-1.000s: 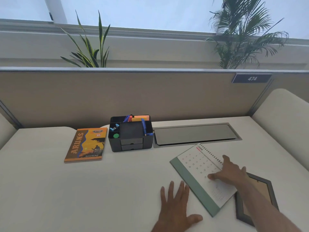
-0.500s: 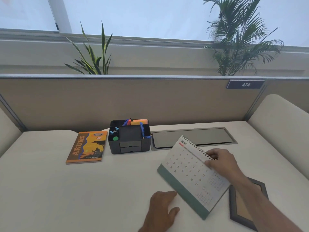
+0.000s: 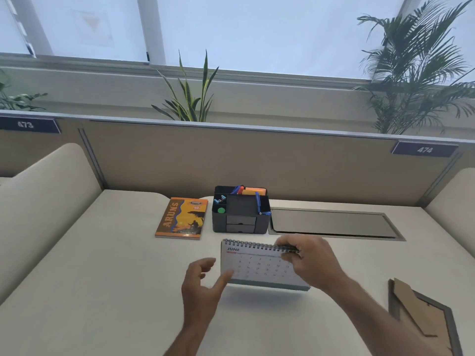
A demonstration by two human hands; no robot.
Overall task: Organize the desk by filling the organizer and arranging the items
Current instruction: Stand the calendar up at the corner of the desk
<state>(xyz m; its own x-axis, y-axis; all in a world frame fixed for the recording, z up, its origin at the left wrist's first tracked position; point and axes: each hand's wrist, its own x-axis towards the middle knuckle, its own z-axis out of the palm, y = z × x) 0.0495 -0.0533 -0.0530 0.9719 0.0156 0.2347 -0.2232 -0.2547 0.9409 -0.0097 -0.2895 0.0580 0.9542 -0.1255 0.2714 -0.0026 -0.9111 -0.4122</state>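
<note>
Desk calendar (image 3: 259, 265) held upright just in front of the black organizer (image 3: 241, 209), green base edge lifted slightly off the white bench (image 3: 102, 278), shadow showing beneath. "JUNE" page facing the camera, spiral binding along the top.

Right hand (image 3: 312, 260) at the calendar's top right corner, grip pinching the spiral edge, fingers curled over the binding and thumb on the page. Left hand (image 3: 201, 281) at the calendar's lower left corner, grip spread loosely, thumb tip touching the page near the bottom edge, fingers open and apart from the card.

Organizer standing against the beige partition (image 3: 257, 160) behind the calendar, blue pens (image 3: 257, 202) upright in its compartments, orange sticky notes (image 3: 253, 191) at the back, a green round item (image 3: 221, 210) in the front left cell, two small drawers closed in the front face.

Orange "ARUNS" notebook (image 3: 182, 218) lying flat just left of the organizer, apart from it. Grey cable hatch (image 3: 334, 224) set into the bench just right of the organizer. Picture frame (image 3: 426, 317) lying face down, well to the right of the calendar, cardboard stand on top.
</note>
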